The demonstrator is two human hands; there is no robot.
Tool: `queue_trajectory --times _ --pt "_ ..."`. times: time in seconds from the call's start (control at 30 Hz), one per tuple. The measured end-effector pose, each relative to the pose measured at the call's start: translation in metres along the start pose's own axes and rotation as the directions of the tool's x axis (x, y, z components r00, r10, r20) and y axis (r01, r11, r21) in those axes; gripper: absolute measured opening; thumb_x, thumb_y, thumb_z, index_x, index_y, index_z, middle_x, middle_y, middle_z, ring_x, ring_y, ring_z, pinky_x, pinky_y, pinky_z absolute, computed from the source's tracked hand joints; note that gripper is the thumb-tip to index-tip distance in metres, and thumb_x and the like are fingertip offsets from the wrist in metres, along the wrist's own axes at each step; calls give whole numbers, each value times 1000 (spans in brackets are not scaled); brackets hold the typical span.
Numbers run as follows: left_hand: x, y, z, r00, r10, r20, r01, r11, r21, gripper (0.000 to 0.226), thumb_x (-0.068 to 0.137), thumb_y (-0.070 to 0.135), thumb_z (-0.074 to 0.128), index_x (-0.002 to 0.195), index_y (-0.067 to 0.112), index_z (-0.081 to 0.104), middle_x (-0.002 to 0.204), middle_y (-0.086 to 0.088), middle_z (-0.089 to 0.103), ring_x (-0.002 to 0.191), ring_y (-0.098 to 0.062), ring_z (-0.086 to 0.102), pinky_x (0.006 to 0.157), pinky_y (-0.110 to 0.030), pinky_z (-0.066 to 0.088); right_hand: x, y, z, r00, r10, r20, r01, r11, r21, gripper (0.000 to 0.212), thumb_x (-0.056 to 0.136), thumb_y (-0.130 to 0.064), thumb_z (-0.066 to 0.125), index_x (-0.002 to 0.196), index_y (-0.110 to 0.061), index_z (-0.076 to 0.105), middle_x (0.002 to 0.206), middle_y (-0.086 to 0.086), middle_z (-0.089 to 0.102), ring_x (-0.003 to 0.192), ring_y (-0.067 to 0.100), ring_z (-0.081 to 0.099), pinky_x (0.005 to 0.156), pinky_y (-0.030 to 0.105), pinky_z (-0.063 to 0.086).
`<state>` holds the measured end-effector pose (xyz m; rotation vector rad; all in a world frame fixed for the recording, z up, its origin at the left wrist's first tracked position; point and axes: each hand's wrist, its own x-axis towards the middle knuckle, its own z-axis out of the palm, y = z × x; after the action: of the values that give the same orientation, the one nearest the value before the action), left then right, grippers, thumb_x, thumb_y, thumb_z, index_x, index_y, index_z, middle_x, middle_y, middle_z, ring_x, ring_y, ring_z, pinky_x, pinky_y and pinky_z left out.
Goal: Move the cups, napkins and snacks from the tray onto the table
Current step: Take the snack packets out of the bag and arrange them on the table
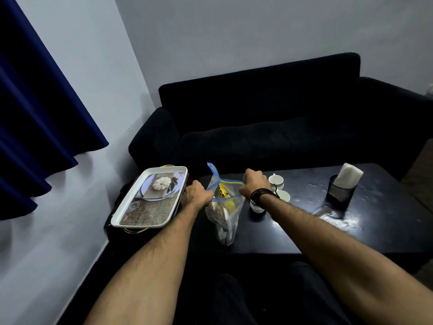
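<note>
A dark sofa [269, 118] fills the upper middle of the frame, with a blue curtain [35, 109] hanging down the left edge. Below the sofa, a black table [351, 231] spreads across the right centre, its top glossy and marked with pale smears. Left of the table, a white tray [117, 220] with a printed picture on its floor sits tilted on a low wire stand; nothing lies in it.

At the table's near left part stands a clear plastic bag [226, 221] with a blue zip strip, holding snacks, among them a yellow packet [223, 192]. The left hand [198, 192] is closed on the strip's left end, and the right hand [254, 181], with a dark band at the wrist, pinches the strip's right end, so the mouth is stretched between them.

Just behind the right wrist are three white cups [276, 180]; the nearest is mostly hidden by the forearm, so its seating is hard to judge. Toward the right, well apart from the cups, a black mesh holder [338, 191] stands with white napkins [348, 174] upright in it.
</note>
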<state>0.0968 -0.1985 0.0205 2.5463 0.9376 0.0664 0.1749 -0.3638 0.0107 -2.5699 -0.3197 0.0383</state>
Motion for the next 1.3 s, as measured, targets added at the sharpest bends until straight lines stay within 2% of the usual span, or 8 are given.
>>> queue_trajectory --times 0.17,0.4,0.6,0.83,0.97,1.1,1.2,1.3 --pt "3 -3 4 993 105 62 -105 994 -3 41 72 33 65 108 18 51 104 -6 61 95 -27 61 78 -37 52 4 -4 8 979 -170 114 170 985 7 40 75 -17 69 113 -17 57 117 7 59 106 27 59 82 33 49" --pt "11 5 15 960 257 -114 -255 966 31 30 79 46 65 94 22 56 95 -5 66 90 -28 64 69 -34 46 7 -10 18 951 -185 246 183 983 30 32 67 -28 68 98 -27 60 102 1 68 93 23 65 74 33 55" --pt "14 8 26 901 374 -221 -356 927 119 29 88 46 52 96 22 66 91 -12 70 85 -35 67 69 -37 51 17 -22 21 979 -204 7 203 977 64 31 75 -55 66 89 -27 63 87 1 67 80 25 65 62 29 43" --pt "17 -15 14 930 176 -322 -159 984 78 26 89 36 53 89 15 68 81 -7 67 72 -25 63 65 -30 52 20 -19 13 983 -110 -145 107 994 -24 13 79 -22 57 90 -19 64 95 10 67 88 37 65 69 36 46" --pt "20 -35 1 923 36 -384 -19 999 47 22 86 30 55 87 13 69 78 -10 65 65 -26 53 59 -29 38 27 2 2 986 68 -151 -74 997 -35 19 79 -19 58 95 -15 67 100 13 68 92 37 66 72 36 47" --pt "18 -36 1 921 30 -389 -23 999 22 22 89 31 54 88 14 68 69 -4 54 63 -25 52 58 -29 38 23 1 -1 989 69 -131 -72 997 -17 19 79 -20 58 94 -15 68 97 12 69 89 36 66 68 34 44" --pt "17 -31 3 940 79 -333 -83 997 3 24 90 38 54 88 18 68 82 -9 67 75 -30 64 63 -30 48 17 -4 -3 982 -35 -183 33 999 -13 19 79 -20 60 97 -15 61 99 8 65 91 32 63 71 36 49" --pt "16 -25 5 940 136 -313 -149 989 -15 22 86 44 58 83 23 64 82 -5 68 74 -25 63 63 -30 51 13 -11 -2 895 -342 -286 337 939 -70 22 79 -14 63 98 -16 54 100 3 56 90 22 54 68 30 45"
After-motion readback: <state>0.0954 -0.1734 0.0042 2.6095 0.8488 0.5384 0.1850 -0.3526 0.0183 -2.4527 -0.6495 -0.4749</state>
